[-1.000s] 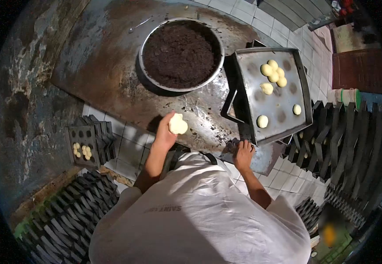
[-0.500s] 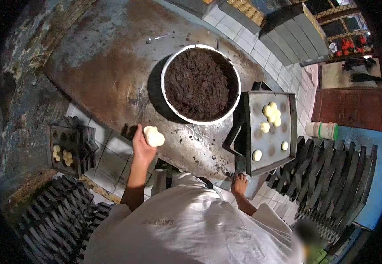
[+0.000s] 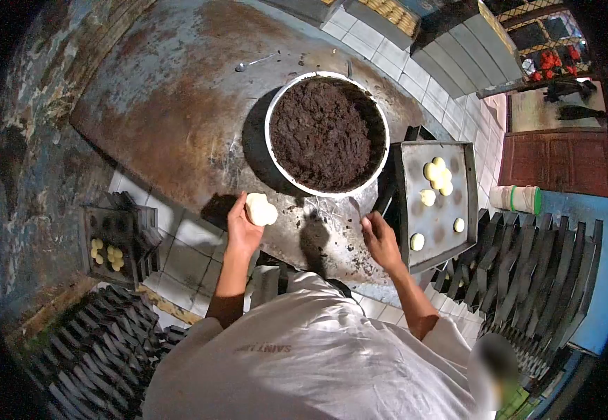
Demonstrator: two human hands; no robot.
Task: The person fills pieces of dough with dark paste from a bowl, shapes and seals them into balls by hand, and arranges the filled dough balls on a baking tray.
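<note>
My left hand (image 3: 243, 229) holds a pale, lobed piece of dough (image 3: 260, 209) over the near edge of the worn metal table (image 3: 171, 105). My right hand (image 3: 379, 234) is closed, raised between the bowl and the tray; something thin and greyish, too small to identify, shows at its fingertips. Beyond both hands stands a wide white-rimmed bowl (image 3: 269, 133) full of dark, crumbly filling (image 3: 325, 133). To the right, a dark metal tray (image 3: 419, 210) carries several dough balls (image 3: 437, 175), some clustered and others apart.
A small spoon (image 3: 241, 67) lies on the table's far part. Stacked trays stand at the lower left (image 3: 94, 343) and at the right (image 3: 528, 266). A tray with dough balls (image 3: 118, 231) is at the left. White buckets (image 3: 514, 199) sit at the far right.
My right hand has left the table's near edge and moved up and forward toward the bowl. My left hand still holds the dough. The view has shifted, bringing more of the room into sight.
</note>
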